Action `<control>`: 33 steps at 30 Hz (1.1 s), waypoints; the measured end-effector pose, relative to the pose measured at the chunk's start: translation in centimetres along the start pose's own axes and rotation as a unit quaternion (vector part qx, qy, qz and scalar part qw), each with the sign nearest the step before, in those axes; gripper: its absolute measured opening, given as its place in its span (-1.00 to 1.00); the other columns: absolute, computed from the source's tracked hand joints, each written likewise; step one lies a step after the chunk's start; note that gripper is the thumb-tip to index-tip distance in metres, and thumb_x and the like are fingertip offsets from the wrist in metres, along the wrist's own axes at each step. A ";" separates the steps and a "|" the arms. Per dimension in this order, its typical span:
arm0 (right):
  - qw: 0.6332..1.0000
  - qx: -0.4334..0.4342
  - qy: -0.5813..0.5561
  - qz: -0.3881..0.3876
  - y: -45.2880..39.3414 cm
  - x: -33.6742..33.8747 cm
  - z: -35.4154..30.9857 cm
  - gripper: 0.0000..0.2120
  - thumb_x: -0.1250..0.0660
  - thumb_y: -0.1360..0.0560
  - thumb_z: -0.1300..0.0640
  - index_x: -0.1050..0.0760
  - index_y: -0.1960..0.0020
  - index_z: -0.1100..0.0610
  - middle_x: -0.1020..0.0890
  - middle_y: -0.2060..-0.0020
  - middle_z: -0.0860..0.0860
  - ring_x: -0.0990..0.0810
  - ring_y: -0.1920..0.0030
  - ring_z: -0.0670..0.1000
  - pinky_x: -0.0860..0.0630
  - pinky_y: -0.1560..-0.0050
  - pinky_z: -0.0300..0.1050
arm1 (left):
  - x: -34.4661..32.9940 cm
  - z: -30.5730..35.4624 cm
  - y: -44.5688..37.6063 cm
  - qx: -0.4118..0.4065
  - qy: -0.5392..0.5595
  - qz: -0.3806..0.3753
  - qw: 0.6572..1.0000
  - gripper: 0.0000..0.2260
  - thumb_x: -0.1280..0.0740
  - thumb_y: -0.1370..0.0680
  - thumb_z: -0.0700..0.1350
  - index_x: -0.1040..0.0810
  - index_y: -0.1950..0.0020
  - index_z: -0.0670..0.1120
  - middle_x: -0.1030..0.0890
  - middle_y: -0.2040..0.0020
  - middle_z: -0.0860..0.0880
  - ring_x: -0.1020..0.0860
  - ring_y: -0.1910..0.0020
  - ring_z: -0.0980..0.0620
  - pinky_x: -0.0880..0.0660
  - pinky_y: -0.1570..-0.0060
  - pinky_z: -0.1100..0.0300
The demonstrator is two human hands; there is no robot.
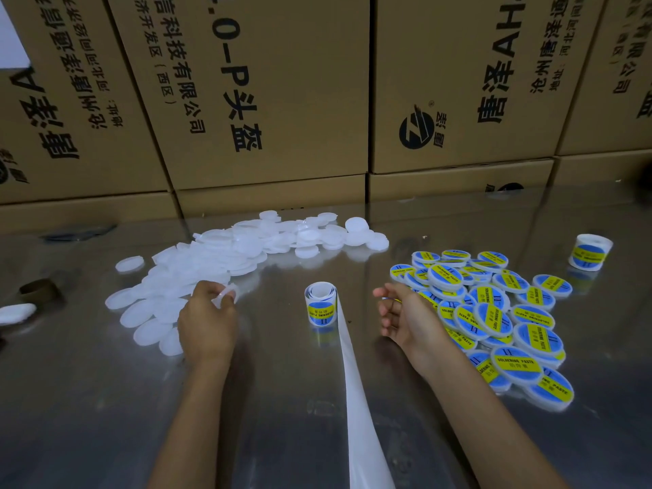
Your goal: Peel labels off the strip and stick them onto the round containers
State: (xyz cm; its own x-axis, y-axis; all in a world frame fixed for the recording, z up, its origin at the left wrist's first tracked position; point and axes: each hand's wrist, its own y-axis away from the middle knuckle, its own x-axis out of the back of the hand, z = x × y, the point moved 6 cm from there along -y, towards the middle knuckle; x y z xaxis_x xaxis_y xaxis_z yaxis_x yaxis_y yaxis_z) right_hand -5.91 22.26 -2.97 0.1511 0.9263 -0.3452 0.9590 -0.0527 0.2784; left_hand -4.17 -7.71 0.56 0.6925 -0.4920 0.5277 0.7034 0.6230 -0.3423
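Note:
A roll of blue and yellow labels [320, 306] stands upright mid-table, its bare white backing strip [356, 382] trailing toward me. To the left lies a heap of plain white round containers [218, 252]. My left hand [208, 322] grips one white container [229, 294] at the heap's near edge. On the right is a pile of labelled containers [494, 312]. My right hand [402, 315] hovers at that pile's left edge, fingers loosely curled; a bit of blue and yellow shows at its fingertips, and I cannot tell if it is held.
Large printed cardboard boxes [268, 100] wall off the back of the shiny metal table [106, 400]. A second label roll [590, 255] stands at the far right. A brown cardboard core [38, 291] and a white container [16, 312] lie at the left edge.

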 end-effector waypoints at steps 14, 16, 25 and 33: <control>0.999 0.025 0.035 0.005 0.3 -0.2 -0.3 -0.80 -0.24 -0.60 0.12 -0.56 0.14 0.15 -0.45 0.49 0.00 -0.34 0.54 -0.07 -0.31 0.47 -0.19 | -0.8 1.2 0.6 0.081 0.309 -0.091 0.943 -0.94 -0.48 -0.53 -0.12 -0.71 0.02 -0.07 -0.71 0.06 0.02 -0.67 0.17 0.11 -0.59 0.12 0.25; 0.995 0.069 0.075 0.005 0.6 -0.6 -0.7 -0.81 -0.31 -0.58 0.07 -0.58 0.14 0.15 -0.46 0.46 0.01 -0.35 0.51 -0.07 -0.31 0.46 -0.18 | -2.3 2.3 1.8 0.124 0.405 -0.179 0.888 -0.90 -0.46 -0.53 -0.16 -0.69 -0.01 -0.13 -0.71 0.06 -0.02 -0.66 0.25 0.12 -0.61 0.21 0.26; 0.941 0.271 0.193 -0.056 3.4 -4.5 -1.8 -0.90 -0.43 -0.50 0.25 -0.60 0.16 0.28 -0.57 0.37 0.03 -0.46 0.33 -0.08 -0.40 0.29 -0.32 | -5.7 6.9 6.7 0.049 0.425 -0.389 0.816 -0.76 -0.43 -0.54 -0.20 -0.61 -0.20 -0.18 -0.71 -0.06 -0.16 -0.70 0.02 -0.10 -0.61 0.15 0.17; 0.961 0.224 0.155 -0.042 1.0 -3.4 -0.7 -0.68 -0.15 -0.64 0.31 -0.50 -0.30 0.08 -0.65 -0.14 -0.03 -0.57 -0.12 -0.13 -0.50 -0.06 -0.32 | -5.3 4.8 5.3 0.167 0.407 -0.302 0.846 -0.86 -0.41 -0.56 -0.20 -0.65 -0.10 -0.15 -0.71 0.00 -0.12 -0.66 0.14 0.01 -0.60 0.29 0.22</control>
State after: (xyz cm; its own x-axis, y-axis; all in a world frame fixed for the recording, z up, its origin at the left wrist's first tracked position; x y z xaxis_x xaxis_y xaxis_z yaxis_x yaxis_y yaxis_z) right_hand -5.67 19.35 -0.87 0.0564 0.9973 -0.0461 0.9821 -0.0637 -0.1772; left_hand -4.85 1.14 -0.30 0.1994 -0.9530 -0.2281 0.9779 0.1786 0.1086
